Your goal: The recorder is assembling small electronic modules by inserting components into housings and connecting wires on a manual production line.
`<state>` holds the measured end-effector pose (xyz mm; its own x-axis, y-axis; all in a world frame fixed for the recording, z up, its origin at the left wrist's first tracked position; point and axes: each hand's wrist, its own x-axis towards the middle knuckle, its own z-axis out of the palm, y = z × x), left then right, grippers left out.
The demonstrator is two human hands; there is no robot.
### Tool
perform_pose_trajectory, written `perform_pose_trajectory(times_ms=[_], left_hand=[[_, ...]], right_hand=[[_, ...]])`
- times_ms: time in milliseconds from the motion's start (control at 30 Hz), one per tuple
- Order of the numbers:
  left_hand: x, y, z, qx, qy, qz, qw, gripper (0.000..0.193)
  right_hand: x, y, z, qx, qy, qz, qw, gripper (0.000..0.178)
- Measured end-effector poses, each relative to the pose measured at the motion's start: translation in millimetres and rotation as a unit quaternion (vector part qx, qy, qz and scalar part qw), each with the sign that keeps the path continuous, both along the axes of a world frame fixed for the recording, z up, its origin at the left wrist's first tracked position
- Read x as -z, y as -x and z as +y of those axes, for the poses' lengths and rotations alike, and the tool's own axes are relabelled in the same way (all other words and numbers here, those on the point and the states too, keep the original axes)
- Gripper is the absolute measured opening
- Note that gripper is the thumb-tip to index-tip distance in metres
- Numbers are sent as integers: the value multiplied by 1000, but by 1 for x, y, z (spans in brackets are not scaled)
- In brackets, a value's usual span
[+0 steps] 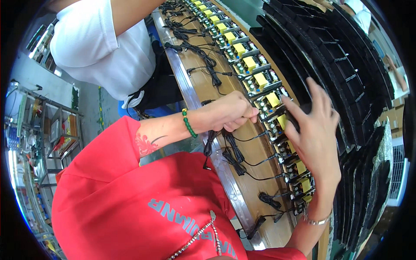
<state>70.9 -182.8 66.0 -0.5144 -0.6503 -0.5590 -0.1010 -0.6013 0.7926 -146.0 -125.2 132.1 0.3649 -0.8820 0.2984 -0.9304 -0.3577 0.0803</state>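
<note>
My left hand (236, 112) is closed in a pinch at the left edge of a row of small circuit boards. Whatever its fingertips hold is hidden. Black cables (234, 151) with slim plugs lie just below that hand. My right hand (315, 130) hovers over the right side of the row, thumb and fingers spread apart. Between my hands is a circuit board (272, 100) carrying a yellow transformer and small upright parts. The boards nearer to me have black cords running into their left ends.
A narrow brown bench (197, 71) with a metal edge carries the board row and cable bundles. Stacked black trays (346, 78) stand along the right. A co-worker in a white shirt (104, 56) reaches in at upper left. Metal shelving (47, 130) stands far left.
</note>
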Motion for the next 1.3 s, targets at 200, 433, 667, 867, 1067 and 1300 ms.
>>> perform_pose_trajectory(times_ms=[200,433,667,867,1067,1300], left_hand=[[-10,4,1,8,-9,-19,1000,31],[-2,-7,11,3,10,54,999,29],[7,1,12,48,62,26,997,30],[6,11,11,121,88,36,988,30],[8,20,21,146,71,36,986,32],[14,18,28,140,77,61,985,31]], right_hand=[[-23,41,78,29,-1,-416,909,40],[16,55,116,-63,-141,-931,329,48],[11,81,160,-14,-64,-886,460,50],[-4,114,206,206,10,-218,954,67],[-1,108,211,153,-105,-159,970,87],[5,118,213,148,-212,-199,945,111]])
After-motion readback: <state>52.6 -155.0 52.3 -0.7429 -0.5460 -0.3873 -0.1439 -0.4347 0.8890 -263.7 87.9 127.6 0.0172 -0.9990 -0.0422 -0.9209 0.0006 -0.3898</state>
